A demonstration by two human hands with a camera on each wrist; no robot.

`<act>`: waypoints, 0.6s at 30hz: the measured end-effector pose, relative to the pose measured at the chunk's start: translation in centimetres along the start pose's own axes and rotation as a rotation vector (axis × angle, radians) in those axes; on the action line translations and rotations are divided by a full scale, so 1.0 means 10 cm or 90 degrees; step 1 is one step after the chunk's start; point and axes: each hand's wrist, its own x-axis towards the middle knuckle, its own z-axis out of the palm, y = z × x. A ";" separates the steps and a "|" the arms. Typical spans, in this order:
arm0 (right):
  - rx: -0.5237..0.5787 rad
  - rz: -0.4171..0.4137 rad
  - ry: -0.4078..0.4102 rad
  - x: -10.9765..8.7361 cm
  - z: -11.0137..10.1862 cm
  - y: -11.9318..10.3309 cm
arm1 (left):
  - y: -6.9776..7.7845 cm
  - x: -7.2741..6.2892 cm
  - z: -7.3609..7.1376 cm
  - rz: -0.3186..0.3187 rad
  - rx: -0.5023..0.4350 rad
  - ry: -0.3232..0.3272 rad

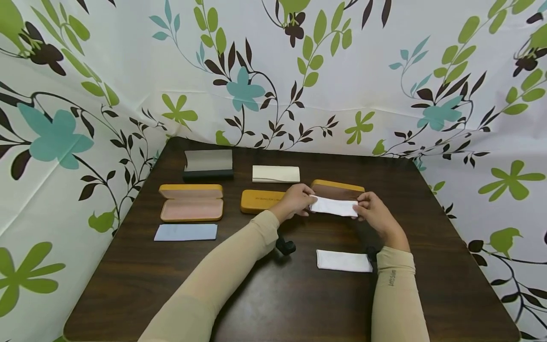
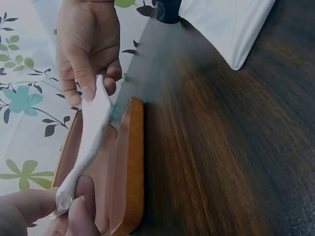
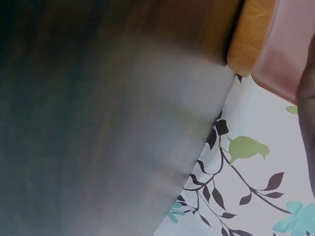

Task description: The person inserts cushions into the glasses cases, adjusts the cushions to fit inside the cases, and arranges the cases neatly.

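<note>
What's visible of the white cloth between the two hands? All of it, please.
The white cloth is plain, looks like soft fabric, and is folded into a narrow strip. The left hand pinches one end, the right hand the other. It is held off the table, over the open orange case. The left wrist view shows it bending along its length, with a rounded fold at the left-hand end.
</note>
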 end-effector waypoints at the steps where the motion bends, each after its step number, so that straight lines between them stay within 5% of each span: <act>1: 0.002 0.000 0.004 0.01 0.00 0.00 | 0.01 0.01 0.00 -0.003 -0.003 0.005; 12: -0.052 0.000 0.009 0.04 -0.03 -0.01 | -0.01 0.07 0.05 0.003 -0.010 0.051; 18: -0.072 0.016 0.003 0.07 -0.06 -0.02 | 0.00 0.10 0.05 -0.003 -0.012 0.043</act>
